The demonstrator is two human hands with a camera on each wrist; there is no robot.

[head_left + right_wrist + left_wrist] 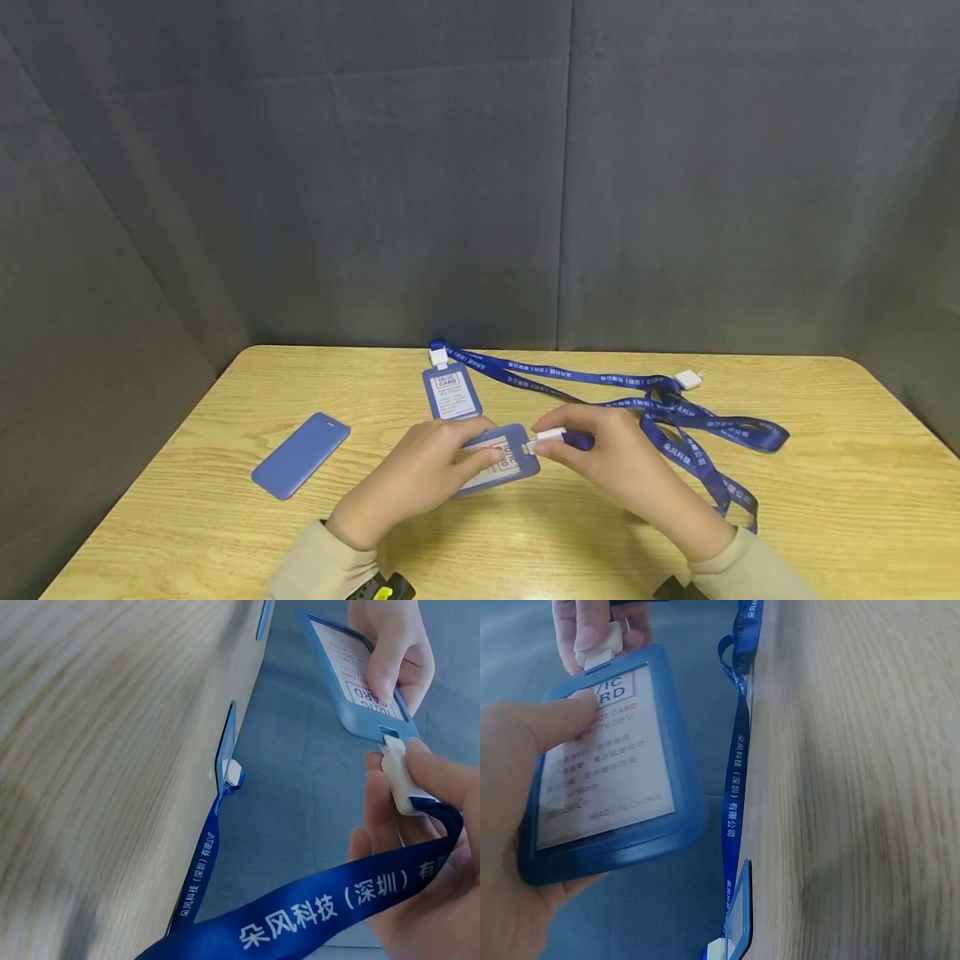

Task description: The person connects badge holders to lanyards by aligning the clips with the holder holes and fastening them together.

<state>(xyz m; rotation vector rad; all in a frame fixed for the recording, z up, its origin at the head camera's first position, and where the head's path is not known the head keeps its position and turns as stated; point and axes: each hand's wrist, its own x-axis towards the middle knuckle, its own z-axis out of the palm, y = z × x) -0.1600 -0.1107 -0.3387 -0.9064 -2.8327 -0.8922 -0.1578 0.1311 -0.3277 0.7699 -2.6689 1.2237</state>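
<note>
My left hand (431, 462) grips a blue badge holder (619, 851) with a printed ID/IC card inside, thumb across its face. My right hand (611, 446) pinches the white plastic clip (400, 776) of a blue lanyard (322, 915). The clip's tip is right at the slot in the holder's short edge, overlapping it in the head and right wrist views. From the clip the printed strap curves past the right hand's fingers. Both hands are above the wooden table, with the holder tilted between them.
Beyond the hands lies a second badge holder (453, 392), joined to a lanyard (555, 373) by a white clip (438, 358). A blank blue holder (302, 456) lies at the left. Tangled straps (678, 425) and another white clip (687, 380) are at the right. A dark curtain (480, 183) hangs behind the table (187, 525).
</note>
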